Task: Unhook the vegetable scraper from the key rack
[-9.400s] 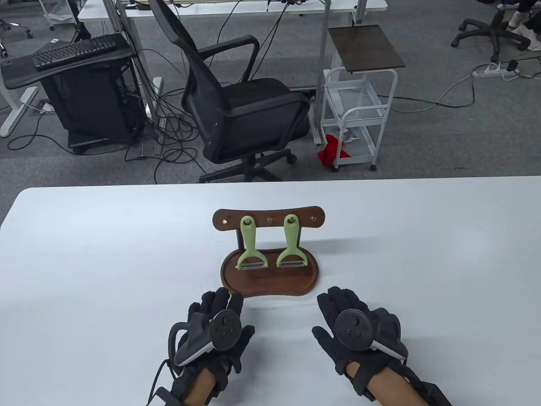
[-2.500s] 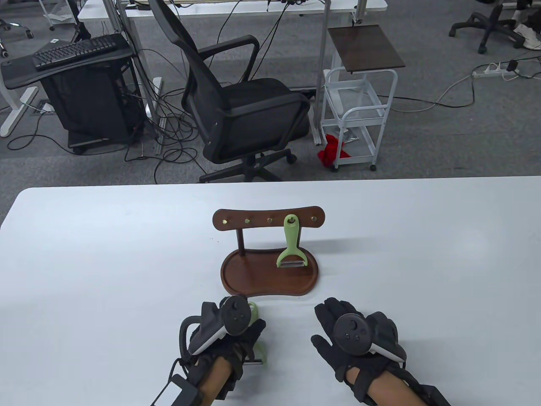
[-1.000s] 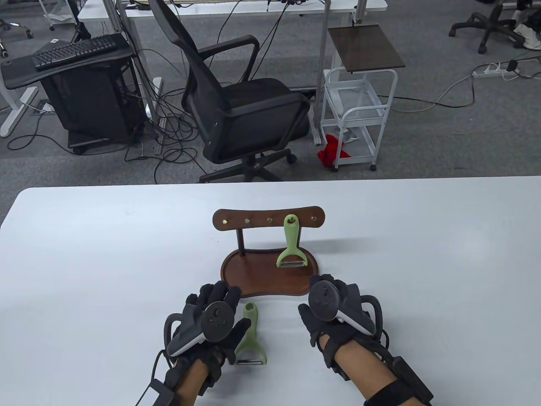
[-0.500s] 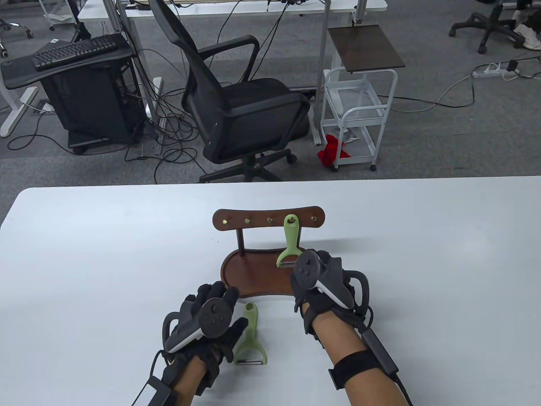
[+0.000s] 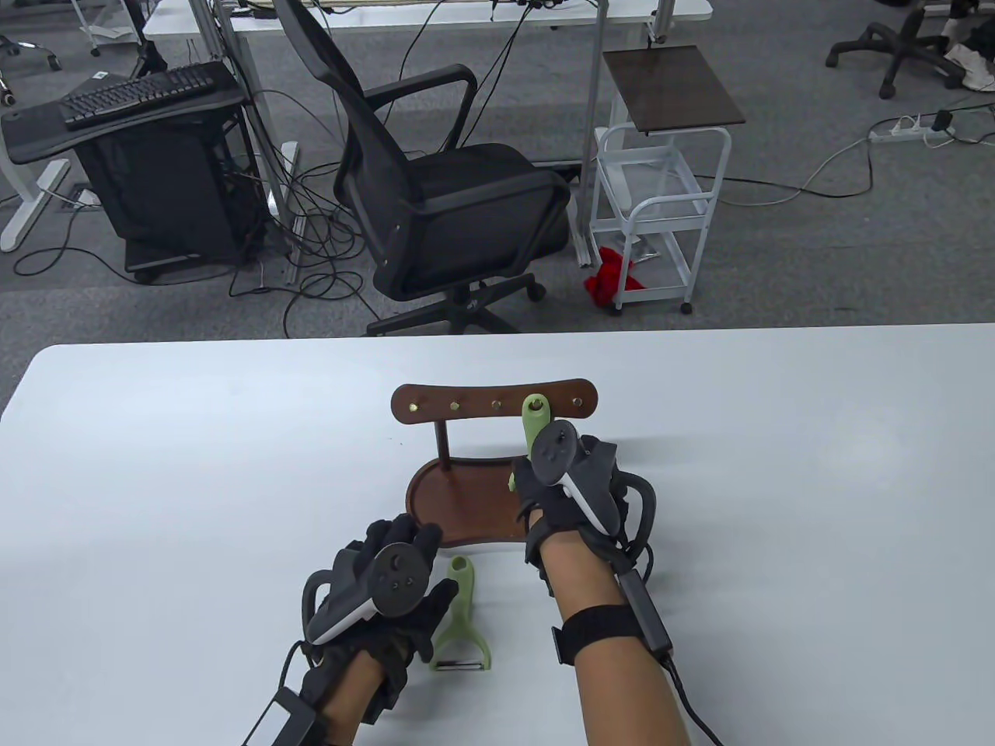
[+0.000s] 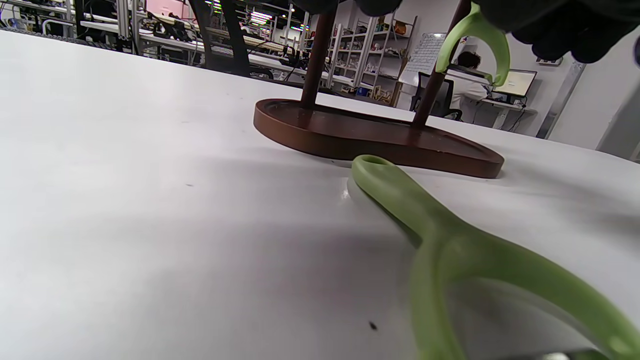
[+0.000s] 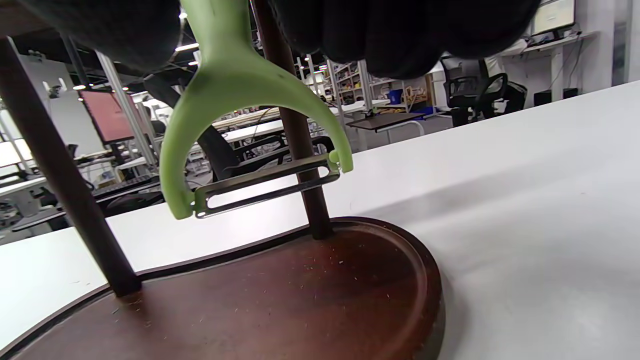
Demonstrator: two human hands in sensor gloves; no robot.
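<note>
The wooden key rack (image 5: 497,399) stands mid-table on its brown base tray (image 5: 459,501). One green vegetable scraper (image 5: 533,412) hangs by its loop from the fourth hook. My right hand (image 5: 538,460) grips its handle; in the right wrist view the thumb and fingers (image 7: 400,30) close around the handle (image 7: 220,55), with the blade (image 7: 265,192) hanging above the base (image 7: 300,290). A second green scraper (image 5: 460,614) lies flat on the table in front of the rack, also seen in the left wrist view (image 6: 450,240). My left hand (image 5: 404,544) rests open on the table just left of it.
The rack's two posts (image 7: 295,125) stand close behind the hanging scraper. Three bare brass hooks (image 5: 455,405) show on the bar's left part, one at its right end. The white table (image 5: 155,466) stretches to both sides. An office chair (image 5: 435,194) and a cart stand beyond its far edge.
My right hand has moved forward from the table, over the base tray, and taken hold of the hanging scraper's handle. My left hand and the scraper lying on the table have stayed put.
</note>
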